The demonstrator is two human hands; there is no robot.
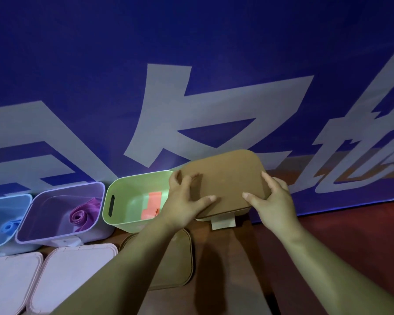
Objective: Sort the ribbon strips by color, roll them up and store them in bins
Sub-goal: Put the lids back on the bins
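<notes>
Forearms run fwd to brown lid: left hand & right hand each grip a short end, thumbs on top, fingers curled at edges, long axis L-R between them. Lid sits tilted, just right of green bin w/ orange ribbon inside; prob. press down level next.

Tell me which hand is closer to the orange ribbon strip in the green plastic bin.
Left. The left hand is beside the orange ribbon strip; the right hand lies farther right, across the brown lid.
</notes>
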